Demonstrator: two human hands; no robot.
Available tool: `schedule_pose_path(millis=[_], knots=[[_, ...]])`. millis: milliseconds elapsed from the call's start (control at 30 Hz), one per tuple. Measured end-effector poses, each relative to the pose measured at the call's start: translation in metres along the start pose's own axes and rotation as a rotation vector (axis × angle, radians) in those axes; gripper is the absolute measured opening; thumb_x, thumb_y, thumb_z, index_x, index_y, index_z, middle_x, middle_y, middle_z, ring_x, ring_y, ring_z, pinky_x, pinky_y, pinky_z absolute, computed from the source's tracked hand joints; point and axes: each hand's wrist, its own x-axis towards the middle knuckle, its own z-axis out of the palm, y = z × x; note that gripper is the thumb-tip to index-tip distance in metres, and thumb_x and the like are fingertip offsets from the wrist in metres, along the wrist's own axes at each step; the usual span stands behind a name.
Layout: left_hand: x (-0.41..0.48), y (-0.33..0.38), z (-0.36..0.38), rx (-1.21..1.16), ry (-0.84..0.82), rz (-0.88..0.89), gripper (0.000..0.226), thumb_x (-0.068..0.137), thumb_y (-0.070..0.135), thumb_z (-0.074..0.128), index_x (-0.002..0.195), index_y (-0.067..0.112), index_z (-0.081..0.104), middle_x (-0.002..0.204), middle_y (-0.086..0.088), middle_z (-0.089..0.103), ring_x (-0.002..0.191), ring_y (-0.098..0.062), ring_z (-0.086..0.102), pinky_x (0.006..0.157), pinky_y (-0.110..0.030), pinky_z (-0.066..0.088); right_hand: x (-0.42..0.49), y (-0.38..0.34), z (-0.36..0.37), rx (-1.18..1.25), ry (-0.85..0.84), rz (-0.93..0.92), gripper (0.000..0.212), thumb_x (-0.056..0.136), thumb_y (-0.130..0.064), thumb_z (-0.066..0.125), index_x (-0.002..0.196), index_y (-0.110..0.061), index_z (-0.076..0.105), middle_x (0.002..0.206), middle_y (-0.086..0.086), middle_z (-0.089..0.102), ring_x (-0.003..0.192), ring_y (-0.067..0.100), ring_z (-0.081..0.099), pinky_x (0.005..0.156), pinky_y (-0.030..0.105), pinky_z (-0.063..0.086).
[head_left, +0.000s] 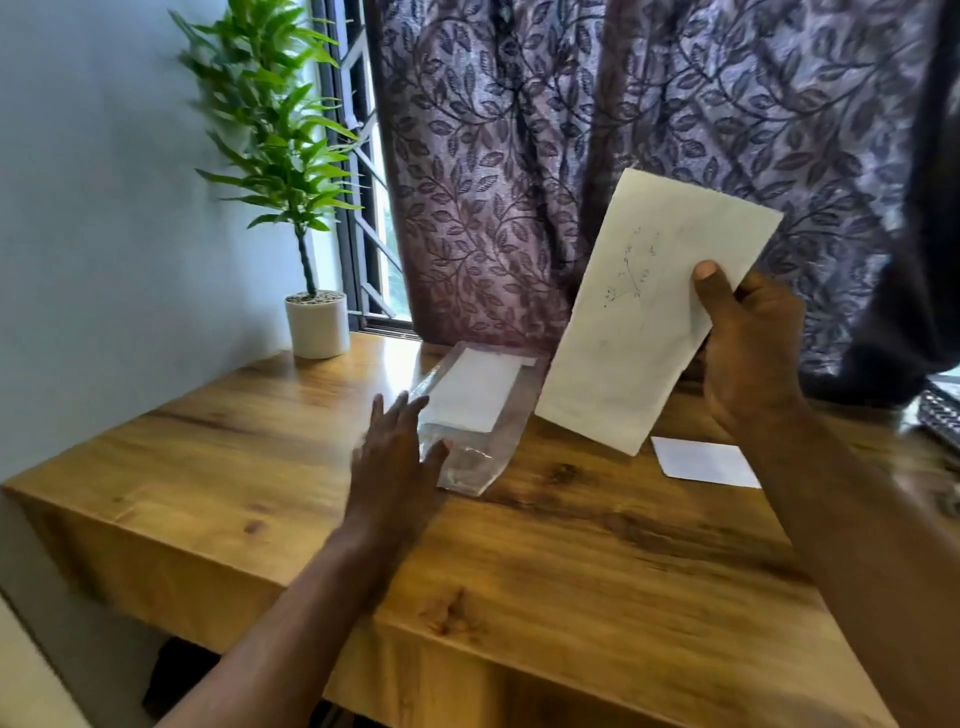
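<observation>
The right hand (748, 353) grips a cream sheet (649, 312) by its right edge, with the thumb laid across the front and the fingers curled behind. It holds the sheet up off the worktop (571, 571), tilted, with a faint sprig-like drawing facing the camera. The left hand (400, 457) is spread flat, fingers straight and slightly apart, palm down. Its fingertips and thumb meet the near-left edge of a clear plastic sleeve (467, 457) – whether they press on it or only brush it cannot be told through the blur.

The sleeve lies flat on the worktop with a white insert (475, 389) in its far half. A small white card (704, 462) rests on the wood to the right, below the raised sheet's lower corner and just beside the right forearm. A potted plant (317, 325) stands at the far-left corner by the window (363, 218), and a leaf-patterned curtain (519, 156) hangs behind.

The cream sheet's lower edge hangs just past the sleeve's right side – the sleeve sits between the two hands.
</observation>
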Motion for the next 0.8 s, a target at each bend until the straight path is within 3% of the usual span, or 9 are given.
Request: schedule_pose_path(millis=[167, 233, 300, 333, 433, 500, 600, 700, 800], knots=[[-0.008, 0.091, 0.02, -0.671, -0.123, -0.013, 0.034, 0.097, 0.038, 0.062, 0.129, 0.03, 0.059, 0.116, -0.003, 0.068, 0.098, -0.02, 0.069, 0.074, -0.035, 0.058, -0.005, 0.002, -0.04, -0.514, 0.025, -0.312, 0.038, 0.099, -0.025, 0.062, 0.062, -0.024, 0.052, 0.055, -0.012, 0.053, 0.05, 0.001, 0.047, 0.048, 0.021, 0.036], [-0.003, 0.136, 0.029, -1.043, -0.305, -0.146, 0.038, 0.094, 0.043, 0.058, 0.125, 0.019, 0.061, 0.11, -0.015, 0.07, 0.095, -0.033, 0.071, 0.071, -0.047, 0.059, -0.014, -0.001, -0.053, -0.618, -0.053, -0.431, 0.029, 0.098, -0.018, 0.062, 0.07, -0.027, 0.064, 0.065, -0.013, 0.062, 0.054, 0.002, 0.045, 0.055, 0.021, 0.043], [0.005, 0.166, 0.038, -1.329, -0.511, -0.333, 0.062, 0.084, 0.06, 0.052, 0.128, 0.015, 0.06, 0.118, -0.016, 0.07, 0.099, -0.038, 0.07, 0.082, -0.054, 0.058, -0.026, 0.004, -0.063, -0.727, -0.132, -0.636, 0.013, 0.087, -0.004, 0.068, 0.095, -0.006, 0.079, 0.085, 0.001, 0.074, 0.066, 0.014, 0.059, 0.07, 0.028, 0.049], [0.008, 0.179, 0.046, -1.42, -0.606, -0.388, 0.071, 0.081, 0.068, 0.047, 0.129, 0.017, 0.06, 0.122, -0.016, 0.07, 0.103, -0.039, 0.07, 0.086, -0.055, 0.056, -0.028, 0.01, -0.072, -0.775, -0.187, -0.719, 0.023, 0.081, 0.0, 0.07, 0.103, -0.003, 0.078, 0.093, 0.005, 0.077, 0.076, 0.017, 0.066, 0.074, 0.027, 0.049], [0.011, 0.183, 0.061, -1.519, -0.795, -0.437, 0.088, 0.079, 0.079, 0.05, 0.132, 0.009, 0.06, 0.127, -0.024, 0.066, 0.113, -0.042, 0.066, 0.096, -0.059, 0.053, -0.032, 0.034, -0.088, -0.872, -0.495, -0.762, 0.038, 0.081, -0.007, 0.07, 0.118, -0.013, 0.075, 0.116, 0.002, 0.076, 0.103, 0.017, 0.073, 0.087, 0.031, 0.057], [0.012, 0.184, 0.068, -1.537, -0.805, -0.461, 0.065, 0.087, 0.052, 0.068, 0.126, 0.001, 0.063, 0.12, -0.025, 0.068, 0.109, -0.04, 0.068, 0.095, -0.06, 0.053, -0.037, 0.045, -0.099, -0.951, -0.597, -0.819, 0.038, 0.083, -0.017, 0.07, 0.121, -0.014, 0.074, 0.12, 0.002, 0.074, 0.107, 0.02, 0.072, 0.085, 0.037, 0.059], [0.024, 0.183, 0.082, -1.355, -0.7, -0.495, 0.031, 0.092, 0.008, 0.063, 0.122, 0.003, 0.064, 0.107, -0.021, 0.074, 0.094, -0.035, 0.073, 0.085, -0.053, 0.059, -0.04, 0.053, -0.114, -0.965, -0.69, -0.766, 0.047, 0.089, -0.049, 0.067, 0.123, -0.015, 0.072, 0.123, 0.002, 0.073, 0.111, 0.022, 0.07, 0.09, 0.043, 0.058], [0.034, 0.17, 0.09, -1.214, -0.676, -0.419, 0.039, 0.088, 0.008, 0.069, 0.126, 0.014, 0.061, 0.117, -0.015, 0.072, 0.109, -0.037, 0.068, 0.097, -0.059, 0.052, -0.029, 0.067, -0.131, -0.923, -0.463, -0.575, 0.046, 0.097, -0.052, 0.056, 0.116, -0.014, 0.075, 0.116, 0.005, 0.075, 0.106, 0.024, 0.072, 0.091, 0.043, 0.057], [0.04, 0.157, 0.1, -1.136, -0.703, -0.377, 0.045, 0.085, 0.011, 0.074, 0.127, 0.018, 0.061, 0.118, -0.013, 0.073, 0.109, -0.033, 0.069, 0.099, -0.059, 0.051, -0.01, 0.088, -0.157, -1.161, -0.195, -0.237, 0.046, 0.092, -0.045, 0.062, 0.126, -0.013, 0.067, 0.119, 0.015, 0.071, 0.107, 0.038, 0.066, 0.091, 0.046, 0.051]])
